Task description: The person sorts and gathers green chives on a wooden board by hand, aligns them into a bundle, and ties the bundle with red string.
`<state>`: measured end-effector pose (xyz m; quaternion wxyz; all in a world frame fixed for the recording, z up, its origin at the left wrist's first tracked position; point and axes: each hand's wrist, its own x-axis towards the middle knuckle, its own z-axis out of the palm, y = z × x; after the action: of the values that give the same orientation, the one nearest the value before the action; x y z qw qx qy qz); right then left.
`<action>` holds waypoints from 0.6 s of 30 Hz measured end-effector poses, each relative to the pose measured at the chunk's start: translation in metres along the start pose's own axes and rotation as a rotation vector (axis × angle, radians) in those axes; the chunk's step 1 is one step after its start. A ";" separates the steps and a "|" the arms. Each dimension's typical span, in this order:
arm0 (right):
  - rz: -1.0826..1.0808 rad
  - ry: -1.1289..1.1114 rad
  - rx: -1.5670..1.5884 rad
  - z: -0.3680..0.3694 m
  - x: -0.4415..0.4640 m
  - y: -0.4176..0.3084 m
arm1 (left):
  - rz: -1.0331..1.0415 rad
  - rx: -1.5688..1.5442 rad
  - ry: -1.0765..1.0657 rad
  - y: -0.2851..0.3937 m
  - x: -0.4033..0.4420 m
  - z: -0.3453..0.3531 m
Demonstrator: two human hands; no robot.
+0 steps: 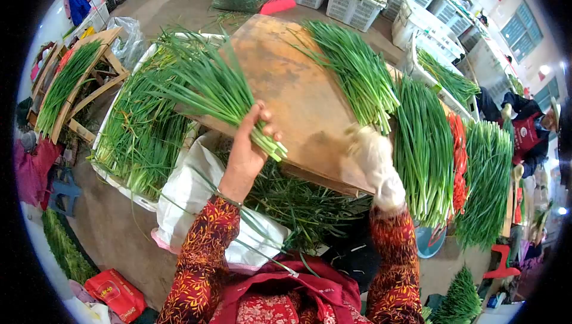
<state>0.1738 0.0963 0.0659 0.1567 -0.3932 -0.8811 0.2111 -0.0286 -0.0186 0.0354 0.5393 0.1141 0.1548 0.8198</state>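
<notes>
plainly, in the head view, the left hand (247, 145) had its fingers clamped around a bunch of green stalks (223, 89), held over the near left edge of the tabletop (286, 80). the pale cut ends pointed toward the near edge, and the leaf tips fanned out past the left edge, above a white crate (122, 187) of more greens (140, 127). the gloved right hand (378, 166) was by the near right corner, just beside the pale ends of a loose pile (351, 68) along the right edge; it was blurred, so i could not make out whether its fingers were apart or together. between bunch and pile, a wide stretch of brown wood ran from far edge to near edge, giving room for moving. past the right edge it was tighter: a thick row of stalks (423, 145) lay close against the pile, with red strips (457, 157) next to it.
</notes>
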 end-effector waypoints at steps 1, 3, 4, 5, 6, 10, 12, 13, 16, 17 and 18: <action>0.061 0.098 -0.173 0.000 0.011 0.012 | 0.005 -0.002 -0.004 -0.004 -0.001 -0.003; 0.191 0.137 -0.390 0.010 0.022 0.036 | -0.075 0.002 0.001 -0.011 -0.004 -0.008; 0.228 0.137 -0.427 0.016 0.025 0.044 | -0.080 0.027 0.056 -0.014 -0.005 -0.008; 0.249 0.140 -0.440 0.020 0.027 0.049 | -0.075 0.024 0.060 -0.015 -0.006 -0.010; 0.257 0.136 -0.417 0.024 0.027 0.050 | -0.088 0.053 0.084 -0.017 -0.006 -0.013; 0.254 0.074 0.009 0.017 0.010 0.042 | -0.106 0.106 0.102 -0.017 -0.008 -0.014; 0.277 -0.008 0.201 0.015 -0.007 0.033 | -0.103 0.106 0.109 -0.015 -0.008 -0.014; 0.300 -0.087 0.394 0.016 -0.015 0.027 | -0.101 0.100 0.103 -0.014 -0.006 -0.015; -0.033 -0.473 0.110 0.016 -0.045 0.000 | -0.077 0.102 0.115 -0.008 -0.005 -0.009; -0.200 -0.655 -0.037 0.014 -0.050 -0.010 | -0.057 0.109 0.129 -0.006 -0.005 -0.008; -0.165 -0.812 -0.024 0.007 -0.051 -0.022 | -0.061 0.083 0.109 -0.005 -0.003 -0.008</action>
<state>0.1893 0.0423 0.0652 -0.1918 -0.2077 -0.9022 0.3257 -0.0263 -0.0201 0.0259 0.5495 0.0870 0.2211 0.8010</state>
